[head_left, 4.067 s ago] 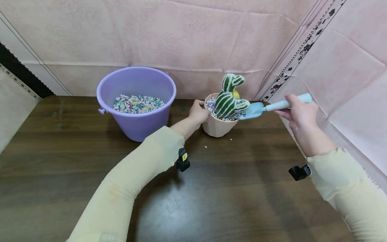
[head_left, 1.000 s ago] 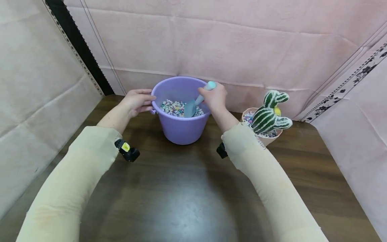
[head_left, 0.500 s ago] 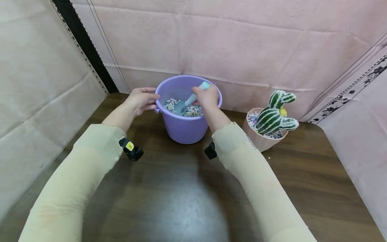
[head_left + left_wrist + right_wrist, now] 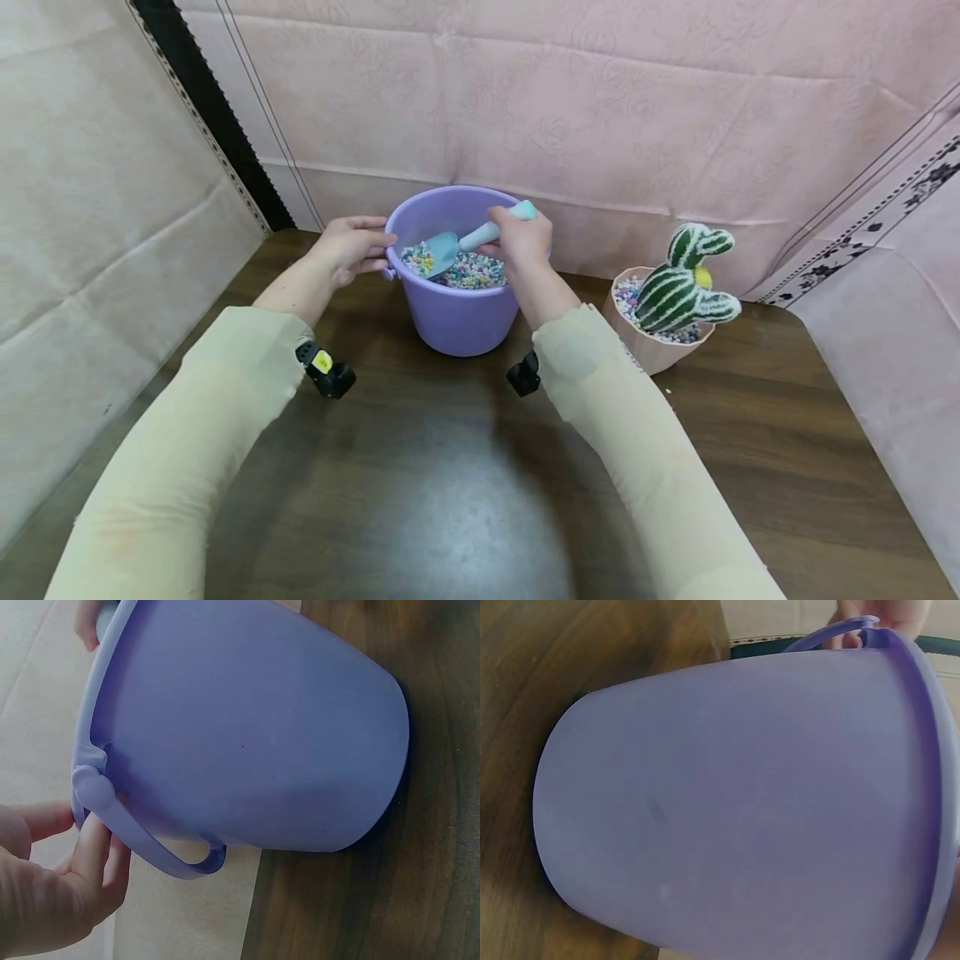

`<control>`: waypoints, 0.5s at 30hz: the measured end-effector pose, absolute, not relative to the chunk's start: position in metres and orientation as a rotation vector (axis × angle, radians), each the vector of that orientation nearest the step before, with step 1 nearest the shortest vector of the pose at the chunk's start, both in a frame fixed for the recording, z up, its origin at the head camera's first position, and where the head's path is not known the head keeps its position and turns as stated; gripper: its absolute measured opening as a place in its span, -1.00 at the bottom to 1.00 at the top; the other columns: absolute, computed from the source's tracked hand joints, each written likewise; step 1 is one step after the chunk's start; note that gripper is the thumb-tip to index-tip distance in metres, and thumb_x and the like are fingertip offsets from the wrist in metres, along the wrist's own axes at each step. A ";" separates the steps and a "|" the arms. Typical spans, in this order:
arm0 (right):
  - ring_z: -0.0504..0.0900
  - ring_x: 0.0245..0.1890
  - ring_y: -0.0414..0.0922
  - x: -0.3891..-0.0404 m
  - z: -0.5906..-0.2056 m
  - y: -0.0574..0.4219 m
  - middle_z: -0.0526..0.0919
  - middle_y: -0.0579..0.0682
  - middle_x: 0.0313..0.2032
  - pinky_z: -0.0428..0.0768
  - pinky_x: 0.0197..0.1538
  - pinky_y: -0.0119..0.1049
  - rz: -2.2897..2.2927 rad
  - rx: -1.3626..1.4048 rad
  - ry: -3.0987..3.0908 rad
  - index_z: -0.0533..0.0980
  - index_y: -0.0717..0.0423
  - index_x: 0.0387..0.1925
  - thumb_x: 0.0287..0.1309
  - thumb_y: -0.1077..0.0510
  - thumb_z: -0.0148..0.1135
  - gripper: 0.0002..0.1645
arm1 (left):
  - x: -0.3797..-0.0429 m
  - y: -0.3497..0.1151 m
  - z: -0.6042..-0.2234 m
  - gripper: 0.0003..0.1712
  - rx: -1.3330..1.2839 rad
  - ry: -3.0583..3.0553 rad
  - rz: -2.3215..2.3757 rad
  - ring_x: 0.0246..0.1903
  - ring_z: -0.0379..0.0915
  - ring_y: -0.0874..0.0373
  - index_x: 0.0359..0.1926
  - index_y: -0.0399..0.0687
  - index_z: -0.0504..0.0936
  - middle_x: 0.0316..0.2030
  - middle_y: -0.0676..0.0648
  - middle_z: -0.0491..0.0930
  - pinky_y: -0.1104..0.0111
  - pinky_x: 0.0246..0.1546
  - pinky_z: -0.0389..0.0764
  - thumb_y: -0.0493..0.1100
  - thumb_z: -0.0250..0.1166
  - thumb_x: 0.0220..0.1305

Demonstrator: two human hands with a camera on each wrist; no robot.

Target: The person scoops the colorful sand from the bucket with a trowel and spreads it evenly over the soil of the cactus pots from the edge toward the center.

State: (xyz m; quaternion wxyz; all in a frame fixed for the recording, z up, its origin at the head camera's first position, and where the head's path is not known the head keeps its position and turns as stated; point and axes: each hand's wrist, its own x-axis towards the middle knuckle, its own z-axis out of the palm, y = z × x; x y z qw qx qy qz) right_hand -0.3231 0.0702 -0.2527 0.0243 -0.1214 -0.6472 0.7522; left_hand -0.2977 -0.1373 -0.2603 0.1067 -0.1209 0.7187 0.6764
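A purple bucket (image 4: 461,325) stands on the table, partly filled with small multicoloured beads (image 4: 476,273). My left hand (image 4: 351,248) holds its rim at the left; the left wrist view shows the thumb and fingers on either side of the rim, beside the bucket's handle (image 4: 161,859). My right hand (image 4: 522,237) grips the handle of a light blue hand trowel (image 4: 442,248). The trowel's blade lies at the beads inside the bucket, toward the left. In the right wrist view the bucket's wall (image 4: 735,802) hides the trowel.
To the right stands a pale pink pot (image 4: 648,348) with a green and white knitted-looking cactus (image 4: 667,298) and beads in it. A loose bead (image 4: 668,391) lies on the wooden table (image 4: 435,483). Pink cloth (image 4: 562,108) hangs behind and at the sides.
Earlier my left hand was at the pot and the trowel over its edge; both hands moved left to the bucket. In the last half second the trowel's blade has risen and levelled among the beads.
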 end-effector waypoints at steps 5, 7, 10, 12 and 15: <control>0.66 -0.39 -0.06 -0.321 -0.250 0.072 0.52 0.04 -0.29 0.72 -0.28 -0.20 2.402 -0.417 -1.910 0.44 0.18 -0.17 0.11 0.25 0.23 -0.77 | -0.298 -0.137 -0.261 -0.36 -0.354 2.126 1.995 -0.28 0.58 0.27 0.39 -0.08 0.16 0.26 -0.27 0.34 0.62 -0.38 0.63 -0.26 0.10 0.33; 0.65 -0.46 -0.08 -0.320 -0.249 0.073 0.54 0.05 -0.32 0.72 -0.33 -0.24 2.427 -0.430 -1.862 0.43 0.17 -0.21 0.11 0.25 0.23 -0.79 | -0.298 -0.137 -0.261 -0.36 -0.352 2.125 1.995 -0.29 0.58 0.28 0.39 -0.08 0.16 0.26 -0.27 0.34 0.62 -0.38 0.63 -0.26 0.10 0.33; 0.63 -0.52 -0.10 -0.319 -0.248 0.073 0.55 0.06 -0.36 0.72 -0.38 -0.27 2.464 -0.443 -1.778 0.43 0.18 -0.24 0.10 0.27 0.24 -0.81 | -0.297 -0.137 -0.260 -0.36 -0.347 2.121 1.996 -0.37 0.59 0.33 0.40 -0.08 0.15 0.27 -0.28 0.32 0.62 -0.38 0.63 -0.26 0.10 0.33; 0.63 -0.53 -0.11 -0.319 -0.247 0.073 0.56 0.07 -0.36 0.72 -0.38 -0.27 2.480 -0.441 -1.737 0.43 0.20 -0.22 0.10 0.28 0.23 -0.80 | -0.297 -0.136 -0.259 -0.36 -0.338 2.117 1.996 -0.42 0.58 0.35 0.40 -0.08 0.14 0.27 -0.28 0.31 0.62 -0.38 0.63 -0.27 0.09 0.34; 0.63 -0.51 -0.11 -0.317 -0.247 0.074 0.56 0.08 -0.32 0.72 -0.37 -0.29 2.490 -0.455 -1.698 0.45 0.22 -0.15 0.10 0.28 0.24 -0.74 | -0.297 -0.136 -0.259 -0.36 -0.333 2.116 1.994 -0.43 0.57 0.36 0.40 -0.08 0.13 0.28 -0.28 0.30 0.62 -0.37 0.63 -0.27 0.08 0.34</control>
